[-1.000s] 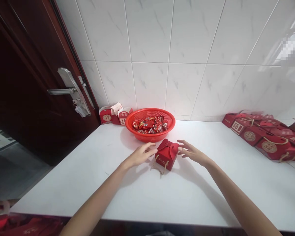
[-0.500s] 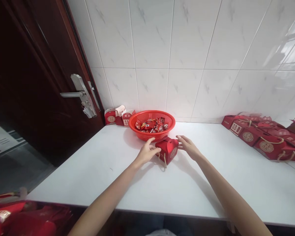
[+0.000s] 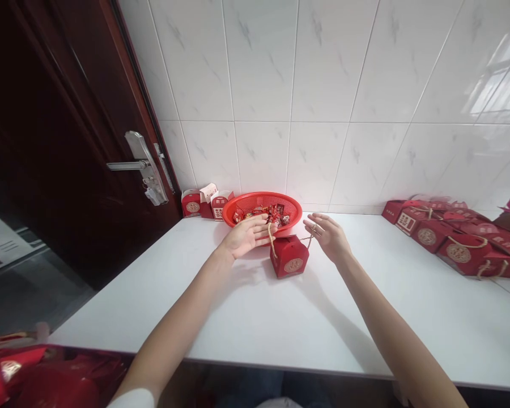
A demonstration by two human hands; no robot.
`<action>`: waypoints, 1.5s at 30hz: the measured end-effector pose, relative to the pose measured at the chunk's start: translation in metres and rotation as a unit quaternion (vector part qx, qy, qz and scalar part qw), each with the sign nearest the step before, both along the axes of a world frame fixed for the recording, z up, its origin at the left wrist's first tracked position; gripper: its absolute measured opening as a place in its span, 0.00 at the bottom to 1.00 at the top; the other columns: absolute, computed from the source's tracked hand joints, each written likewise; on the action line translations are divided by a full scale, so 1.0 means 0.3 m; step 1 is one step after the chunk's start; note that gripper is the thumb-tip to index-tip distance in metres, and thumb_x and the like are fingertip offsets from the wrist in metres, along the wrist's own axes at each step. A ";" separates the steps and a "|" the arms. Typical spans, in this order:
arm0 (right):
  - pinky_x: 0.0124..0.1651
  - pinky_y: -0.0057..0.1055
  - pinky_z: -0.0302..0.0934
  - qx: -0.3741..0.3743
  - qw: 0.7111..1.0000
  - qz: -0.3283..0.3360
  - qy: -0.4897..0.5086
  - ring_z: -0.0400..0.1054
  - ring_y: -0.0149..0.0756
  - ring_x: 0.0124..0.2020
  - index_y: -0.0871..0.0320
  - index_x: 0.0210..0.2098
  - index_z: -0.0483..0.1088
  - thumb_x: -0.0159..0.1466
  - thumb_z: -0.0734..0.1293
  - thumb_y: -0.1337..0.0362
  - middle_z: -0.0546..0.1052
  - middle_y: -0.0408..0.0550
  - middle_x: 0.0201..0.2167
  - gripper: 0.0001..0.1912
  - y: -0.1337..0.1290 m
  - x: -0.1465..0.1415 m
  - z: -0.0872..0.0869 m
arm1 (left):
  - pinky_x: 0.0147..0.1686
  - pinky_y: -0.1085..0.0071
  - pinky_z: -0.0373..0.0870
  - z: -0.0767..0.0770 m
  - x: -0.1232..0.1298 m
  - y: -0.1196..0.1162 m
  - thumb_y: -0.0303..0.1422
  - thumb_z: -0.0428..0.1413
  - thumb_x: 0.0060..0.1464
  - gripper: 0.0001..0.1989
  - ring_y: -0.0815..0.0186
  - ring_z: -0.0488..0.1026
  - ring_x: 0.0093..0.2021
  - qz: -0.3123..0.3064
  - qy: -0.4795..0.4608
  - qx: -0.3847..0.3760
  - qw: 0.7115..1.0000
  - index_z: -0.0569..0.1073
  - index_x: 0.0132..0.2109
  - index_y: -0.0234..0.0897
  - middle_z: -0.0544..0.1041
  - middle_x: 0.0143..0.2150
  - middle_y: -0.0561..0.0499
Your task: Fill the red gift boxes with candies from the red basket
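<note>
A small red gift box [image 3: 289,258] with a round gold emblem stands on the white table, its top folded over. My left hand [image 3: 244,237] is to the left of it, fingers stretched out, against one raised rope handle [image 3: 271,238]. On the other side my right hand [image 3: 330,238] has its fingers apart, and the second rope handle [image 3: 310,240] reaches up to them. Neither palm touches the box. Just behind it sits a red plastic colander [image 3: 255,197] with wrapped candies [image 3: 278,211], partly hidden by my left hand.
Several red gift boxes [image 3: 457,243] with rope handles are grouped at the table's right. A few more boxes [image 3: 191,203] stand by the tiled wall at the back left. Red bags or boxes [image 3: 59,374] lie below the front left edge. A dark door [image 3: 68,141] borders the left side.
Both hands have let go of the box sides and risen to its rope handles. The left handle, which hung down before, is now up. The box has turned so its emblem faces me.
</note>
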State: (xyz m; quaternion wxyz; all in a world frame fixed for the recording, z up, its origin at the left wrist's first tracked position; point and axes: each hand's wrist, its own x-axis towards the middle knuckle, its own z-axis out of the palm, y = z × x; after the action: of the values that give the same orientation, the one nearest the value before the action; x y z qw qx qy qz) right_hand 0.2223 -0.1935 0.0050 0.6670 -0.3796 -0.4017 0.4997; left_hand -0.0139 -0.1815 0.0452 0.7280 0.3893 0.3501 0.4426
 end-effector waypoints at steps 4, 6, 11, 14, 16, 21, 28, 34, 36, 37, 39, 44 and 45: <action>0.54 0.41 0.68 0.022 0.995 0.019 -0.097 0.78 0.43 0.43 0.55 0.35 0.71 0.50 0.76 0.57 0.77 0.46 0.38 0.16 0.002 -0.028 0.112 | 0.54 0.57 0.73 0.084 0.055 0.010 0.26 0.57 0.57 0.12 0.58 0.80 0.46 -0.041 0.027 0.048 0.998 0.71 0.49 0.33 0.80 0.42 0.40; 0.50 0.41 0.70 0.029 0.986 0.035 -0.158 0.77 0.39 0.38 0.56 0.36 0.71 0.51 0.75 0.60 0.77 0.46 0.36 0.16 -0.001 -0.048 0.168 | 0.54 0.57 0.72 0.124 0.092 0.021 0.30 0.58 0.58 0.09 0.59 0.79 0.44 -0.073 0.047 0.070 0.994 0.72 0.46 0.33 0.79 0.41 0.41; 0.39 0.38 0.72 0.045 0.954 -0.003 -0.297 0.74 0.37 0.35 0.58 0.37 0.70 0.51 0.72 0.67 0.76 0.50 0.43 0.14 0.002 -0.083 0.260 | 0.52 0.61 0.72 0.209 0.182 0.045 0.33 0.57 0.59 0.07 0.63 0.76 0.38 -0.129 0.094 0.145 0.976 0.73 0.41 0.33 0.76 0.33 0.47; 0.35 0.36 0.71 0.043 0.942 -0.056 -0.328 0.73 0.38 0.36 0.57 0.36 0.69 0.49 0.71 0.68 0.74 0.51 0.44 0.14 0.015 -0.072 0.280 | 0.49 0.62 0.72 0.239 0.229 0.049 0.34 0.54 0.62 0.08 0.65 0.74 0.34 -0.151 0.119 0.181 0.965 0.73 0.41 0.33 0.74 0.30 0.50; 0.35 0.36 0.71 0.034 0.947 -0.089 -0.307 0.73 0.38 0.35 0.57 0.35 0.69 0.47 0.71 0.70 0.74 0.51 0.44 0.15 0.022 -0.056 0.285 | 0.48 0.63 0.72 0.247 0.263 0.049 0.34 0.52 0.63 0.08 0.67 0.72 0.32 -0.144 0.126 0.190 0.963 0.73 0.40 0.34 0.72 0.29 0.51; 0.37 0.37 0.71 0.024 0.975 -0.085 -0.203 0.74 0.36 0.30 0.58 0.31 0.67 0.45 0.71 0.72 0.75 0.46 0.31 0.14 0.009 -0.014 0.293 | 0.48 0.61 0.71 0.240 0.357 0.064 0.34 0.53 0.60 0.09 0.64 0.74 0.36 -0.163 0.141 0.216 0.952 0.73 0.42 0.34 0.73 0.32 0.49; 0.38 0.32 0.70 -0.045 0.985 -0.114 -0.122 0.74 0.32 0.30 0.58 0.31 0.70 0.50 0.71 0.75 0.75 0.43 0.27 0.11 -0.030 0.119 0.336 | 0.53 0.59 0.69 0.188 0.388 0.084 0.37 0.59 0.56 0.29 0.55 0.73 0.54 -0.145 0.222 0.284 0.922 0.65 0.62 0.33 0.75 0.54 0.38; 0.45 0.37 0.72 -0.027 0.993 -0.067 -0.095 0.76 0.36 0.36 0.57 0.33 0.71 0.53 0.73 0.73 0.77 0.47 0.35 0.11 -0.069 0.201 0.353 | 0.64 0.53 0.58 0.005 0.436 0.080 0.38 0.73 0.35 0.59 0.46 0.58 0.68 -0.145 0.286 0.395 0.861 0.53 0.71 0.35 0.62 0.68 0.31; 0.46 0.39 0.72 -0.031 0.992 -0.054 -0.106 0.76 0.37 0.36 0.58 0.33 0.71 0.53 0.73 0.73 0.77 0.48 0.35 0.10 -0.089 0.200 0.351 | 0.61 0.52 0.61 -0.065 0.476 0.088 0.37 0.72 0.39 0.56 0.47 0.63 0.66 -0.169 0.242 0.392 0.871 0.53 0.71 0.36 0.64 0.67 0.33; 0.46 0.40 0.72 -0.035 0.992 -0.050 -0.110 0.76 0.38 0.36 0.58 0.34 0.71 0.54 0.73 0.73 0.78 0.49 0.35 0.10 -0.098 0.198 0.348 | 0.60 0.52 0.63 -0.094 0.496 0.093 0.37 0.72 0.39 0.55 0.47 0.65 0.64 -0.167 0.232 0.389 0.876 0.54 0.71 0.36 0.65 0.66 0.33; 0.44 0.39 0.73 -0.041 0.992 -0.053 -0.111 0.76 0.37 0.34 0.58 0.34 0.72 0.54 0.73 0.72 0.78 0.49 0.36 0.09 -0.114 0.196 0.337 | 0.58 0.52 0.65 -0.138 0.528 0.101 0.36 0.71 0.40 0.52 0.47 0.67 0.62 -0.151 0.222 0.391 0.880 0.57 0.69 0.36 0.64 0.67 0.34; 0.35 0.29 0.71 -0.067 0.973 -0.101 -0.198 0.70 0.29 0.27 0.60 0.31 0.73 0.49 0.73 0.76 0.77 0.47 0.30 0.11 -0.115 0.240 0.296 | 0.65 0.48 0.57 -0.184 0.551 0.099 0.42 0.73 0.36 0.58 0.43 0.57 0.69 -0.152 0.266 0.419 0.855 0.55 0.71 0.36 0.58 0.71 0.34; 0.33 0.28 0.70 -0.077 0.963 -0.122 -0.228 0.70 0.28 0.26 0.61 0.30 0.74 0.48 0.73 0.78 0.76 0.47 0.29 0.12 -0.112 0.260 0.291 | 0.66 0.47 0.55 -0.189 0.546 0.095 0.43 0.73 0.35 0.60 0.43 0.54 0.70 -0.161 0.276 0.418 0.850 0.54 0.71 0.37 0.55 0.72 0.33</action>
State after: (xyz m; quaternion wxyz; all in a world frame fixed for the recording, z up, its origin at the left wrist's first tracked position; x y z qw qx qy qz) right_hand 0.3003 -0.2272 0.0923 0.5827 -0.5795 -0.4542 0.3440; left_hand 0.1498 -0.1530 -0.0116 0.4308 0.8140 0.2509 0.2981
